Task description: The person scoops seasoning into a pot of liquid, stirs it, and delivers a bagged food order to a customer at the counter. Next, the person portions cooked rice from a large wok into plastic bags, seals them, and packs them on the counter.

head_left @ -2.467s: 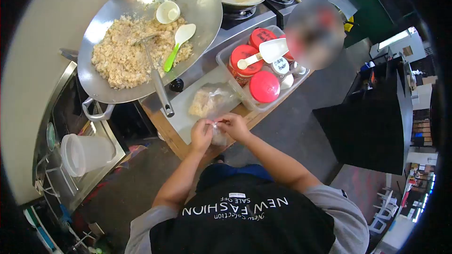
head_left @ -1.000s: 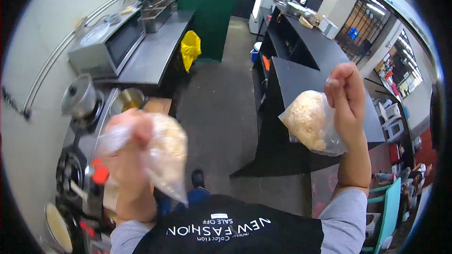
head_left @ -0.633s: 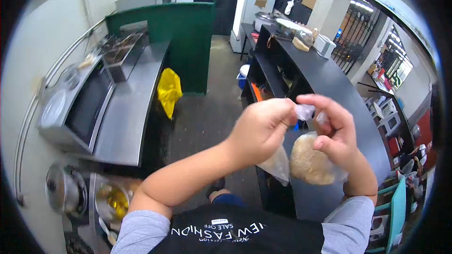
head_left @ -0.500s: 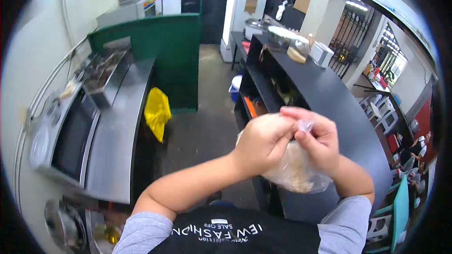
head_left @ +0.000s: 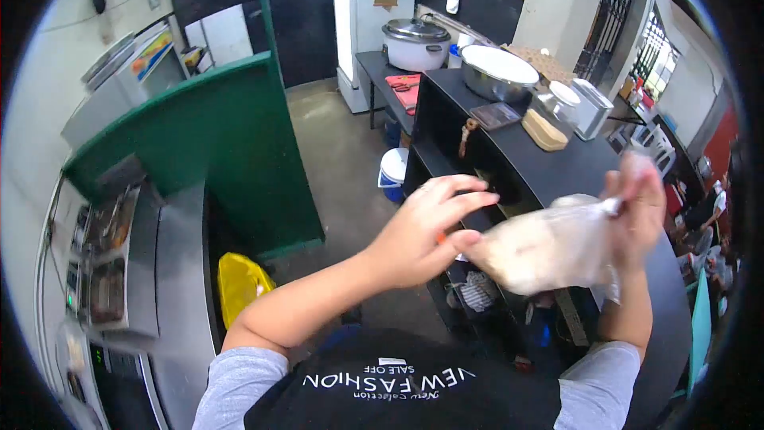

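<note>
A clear plastic bag (head_left: 545,251) with a pale, off-white filling hangs tilted over the black counter's edge. My right hand (head_left: 637,211), smeared by motion, is closed around the bag's gathered neck. My left hand (head_left: 430,231) is open at the bag's other end, its fingers apart and curved. The thumb tip lies right at the plastic; whether it touches, I cannot tell. What fills the bag is too blurred to name.
On the black counter (head_left: 585,183) are a large metal bowl (head_left: 497,76), a tan sponge-like block (head_left: 545,131) and a metal box (head_left: 593,107). A rice cooker (head_left: 415,44) stands behind. Left are a steel worktop (head_left: 179,255), a green partition (head_left: 191,135) and a yellow bag (head_left: 239,283).
My hands were together at the bag's neck; now they are apart. The right hand has moved right with the bag, which has swung sideways, and the left has let go. The view has shifted.
</note>
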Tool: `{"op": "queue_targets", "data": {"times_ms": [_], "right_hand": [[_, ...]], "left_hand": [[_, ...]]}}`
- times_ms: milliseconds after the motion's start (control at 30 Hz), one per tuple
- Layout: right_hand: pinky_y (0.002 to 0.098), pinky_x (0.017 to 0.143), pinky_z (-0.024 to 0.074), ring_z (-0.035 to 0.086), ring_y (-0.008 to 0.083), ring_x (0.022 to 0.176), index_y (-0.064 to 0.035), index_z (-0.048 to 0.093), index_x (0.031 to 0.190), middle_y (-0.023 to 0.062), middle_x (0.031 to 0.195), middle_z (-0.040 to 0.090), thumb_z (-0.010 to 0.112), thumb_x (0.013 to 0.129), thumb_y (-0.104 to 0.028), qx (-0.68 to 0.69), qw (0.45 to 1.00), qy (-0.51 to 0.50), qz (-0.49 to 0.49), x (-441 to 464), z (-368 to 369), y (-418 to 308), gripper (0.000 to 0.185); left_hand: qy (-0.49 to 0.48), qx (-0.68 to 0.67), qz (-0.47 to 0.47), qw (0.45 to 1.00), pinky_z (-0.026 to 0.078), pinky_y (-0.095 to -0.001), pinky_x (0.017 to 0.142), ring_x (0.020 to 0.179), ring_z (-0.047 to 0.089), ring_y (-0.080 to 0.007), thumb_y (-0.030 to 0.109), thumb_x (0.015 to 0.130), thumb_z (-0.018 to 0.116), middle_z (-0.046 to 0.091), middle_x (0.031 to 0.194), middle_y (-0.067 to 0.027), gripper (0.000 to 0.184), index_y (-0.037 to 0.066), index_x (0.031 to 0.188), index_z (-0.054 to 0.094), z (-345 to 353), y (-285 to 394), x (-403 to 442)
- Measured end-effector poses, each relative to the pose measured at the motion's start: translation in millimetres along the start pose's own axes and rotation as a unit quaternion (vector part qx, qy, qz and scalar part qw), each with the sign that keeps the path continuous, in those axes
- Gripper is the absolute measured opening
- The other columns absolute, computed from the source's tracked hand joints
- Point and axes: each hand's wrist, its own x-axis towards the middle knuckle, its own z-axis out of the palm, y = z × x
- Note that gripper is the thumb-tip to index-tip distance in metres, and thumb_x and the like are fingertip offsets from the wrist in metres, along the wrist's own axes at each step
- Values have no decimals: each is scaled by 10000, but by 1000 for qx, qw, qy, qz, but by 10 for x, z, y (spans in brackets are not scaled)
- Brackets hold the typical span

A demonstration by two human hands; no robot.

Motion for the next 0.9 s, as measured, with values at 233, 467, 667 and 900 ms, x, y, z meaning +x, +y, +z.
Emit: {"op": "queue_targets", "data": {"times_ms": [233, 467, 667, 900], "right_hand": [[272, 595, 366, 408, 104, 654, -132, 433, 817, -12, 750, 384, 387, 998, -330, 22, 1000, 12, -10, 1202, 291, 233, 272], [383, 738, 428, 496, 152, 762, -123, 535, 888, 20, 789, 480, 381, 989, -363, 52, 995, -67, 53, 2265, 320, 474, 302], [435, 820, 450, 531, 172, 826, -112, 587, 914, 38, 781, 505, 376, 988, -350, 50, 982, -114, 141, 3123, 209, 1064, 326], [430, 841, 441, 529, 187, 855, -85, 570, 956, 61, 811, 505, 375, 985, -368, -122, 983, 135, 6, 3453, 535, 2184, 345]], "left_hand": [[40, 7, -245, 969, 444, -326, 852, 953, 572, -229, 170, 876, 578, 601, 949, -99, 178, 14, 913, 654, -599, -3326, 198], [-36, 73, -253, 964, 470, -385, 810, 912, 597, -309, 231, 800, 616, 623, 907, -184, 250, 3, 879, 681, -689, -5987, 1348], [-37, 98, -358, 928, 482, -386, 793, 893, 627, -300, 257, 799, 625, 642, 906, -198, 272, 23, 924, 686, -783, -7927, 2202], [-33, 119, -334, 934, 496, -353, 722, 783, 655, -238, 239, 789, 609, 680, 817, -146, 245, 33, 890, 697, -830, -9432, 3471]]}}
